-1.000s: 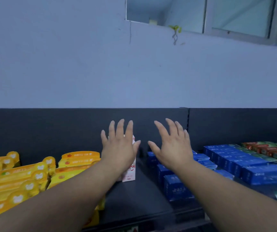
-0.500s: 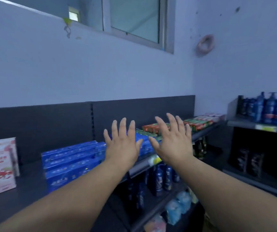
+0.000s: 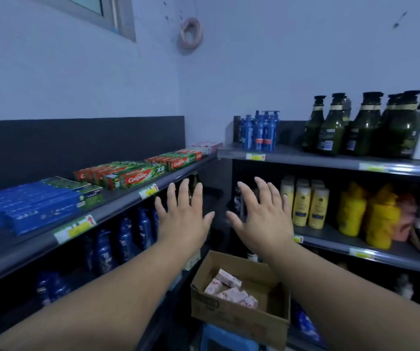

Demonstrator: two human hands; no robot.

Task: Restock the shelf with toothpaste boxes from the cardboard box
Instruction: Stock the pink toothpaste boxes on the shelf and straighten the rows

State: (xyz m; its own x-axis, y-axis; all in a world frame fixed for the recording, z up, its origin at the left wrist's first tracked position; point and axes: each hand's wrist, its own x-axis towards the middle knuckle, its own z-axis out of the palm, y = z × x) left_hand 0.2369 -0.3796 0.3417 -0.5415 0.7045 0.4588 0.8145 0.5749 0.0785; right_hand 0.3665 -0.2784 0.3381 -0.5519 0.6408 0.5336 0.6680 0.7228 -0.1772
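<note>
An open cardboard box (image 3: 239, 316) stands low at the centre, on a blue stool, with several pink-and-white toothpaste boxes (image 3: 230, 288) lying in it. My left hand (image 3: 183, 219) and my right hand (image 3: 262, 219) are held out in the air above the box, fingers spread, holding nothing. The dark shelf (image 3: 117, 206) on the left carries blue toothpaste boxes (image 3: 34, 206) and red-and-green Colgate boxes (image 3: 138, 174) lying flat.
A second shelf unit (image 3: 330, 162) on the right holds blue pump bottles (image 3: 259, 131), dark green bottles (image 3: 361, 125), and cream and yellow bottles (image 3: 305, 202) one level down. Dark blue bottles (image 3: 125, 236) fill the left unit's lower level. The blue stool (image 3: 226, 339) stands under the box.
The view has swung right and down, from the yellow and pink packs to the shelf corner and the cardboard box. Both hands stay spread and empty in front of me.
</note>
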